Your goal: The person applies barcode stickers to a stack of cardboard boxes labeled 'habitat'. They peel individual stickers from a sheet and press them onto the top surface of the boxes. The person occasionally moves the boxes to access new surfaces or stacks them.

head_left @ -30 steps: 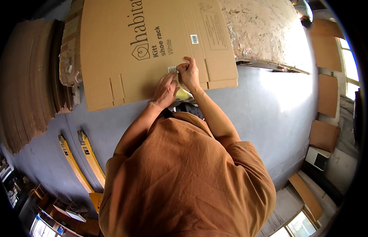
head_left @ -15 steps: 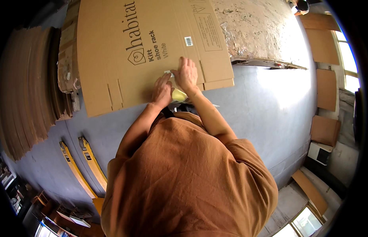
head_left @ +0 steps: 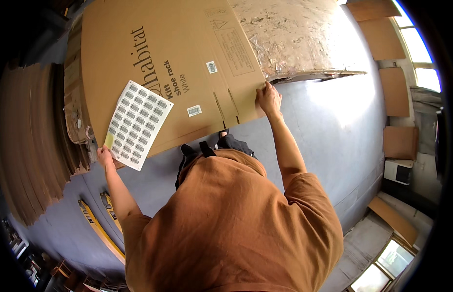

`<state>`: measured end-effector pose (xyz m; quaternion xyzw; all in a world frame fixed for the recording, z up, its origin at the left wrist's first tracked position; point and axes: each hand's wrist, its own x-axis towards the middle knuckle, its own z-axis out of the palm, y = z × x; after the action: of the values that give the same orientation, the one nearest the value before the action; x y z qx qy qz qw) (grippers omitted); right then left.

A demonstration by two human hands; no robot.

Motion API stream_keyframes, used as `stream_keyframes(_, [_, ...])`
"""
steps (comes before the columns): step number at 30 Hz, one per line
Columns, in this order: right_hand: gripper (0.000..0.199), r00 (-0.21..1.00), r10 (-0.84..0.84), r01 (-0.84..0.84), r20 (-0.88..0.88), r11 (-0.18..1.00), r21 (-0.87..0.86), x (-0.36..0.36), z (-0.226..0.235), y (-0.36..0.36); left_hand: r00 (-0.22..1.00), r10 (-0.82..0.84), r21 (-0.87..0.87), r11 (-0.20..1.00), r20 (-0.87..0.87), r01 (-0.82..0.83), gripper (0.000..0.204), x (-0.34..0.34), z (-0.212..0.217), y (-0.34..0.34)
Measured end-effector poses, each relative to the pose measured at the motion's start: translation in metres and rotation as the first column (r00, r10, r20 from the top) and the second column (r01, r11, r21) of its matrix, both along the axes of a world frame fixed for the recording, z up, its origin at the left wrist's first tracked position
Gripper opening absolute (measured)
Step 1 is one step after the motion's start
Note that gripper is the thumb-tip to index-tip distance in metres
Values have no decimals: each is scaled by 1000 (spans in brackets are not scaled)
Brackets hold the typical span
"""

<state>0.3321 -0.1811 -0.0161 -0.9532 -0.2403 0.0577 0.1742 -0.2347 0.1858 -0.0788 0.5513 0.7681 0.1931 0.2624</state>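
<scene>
Left hand [head_left: 105, 156]: fingers pinched on the label sheet [head_left: 140, 124], over the near-left part of the carton [head_left: 187, 48], apparently leaving its nearer white label [head_left: 194, 111] exposed. Right hand [head_left: 270, 100]: fingers closed on its near-right edge, presumably steadying it.

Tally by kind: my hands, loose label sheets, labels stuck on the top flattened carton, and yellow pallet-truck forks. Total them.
Hands (left hand, right hand): 2
Loose barcode-label sheet: 1
Stuck barcode labels on the flattened carton: 2
Yellow pallet-truck forks: 2
Total: 7
</scene>
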Motion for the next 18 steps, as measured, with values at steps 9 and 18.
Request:
stream_keyframes(9, [35,970,-106,217,-219,783,583,45,67,-10,1000,2,74,997,-16,-1,34,29,48,-21])
stream_keyframes(18, [39,959,-283,245,10,846,474,235,124,-160,903,-314,87,949,295,302,26,226,26,-117])
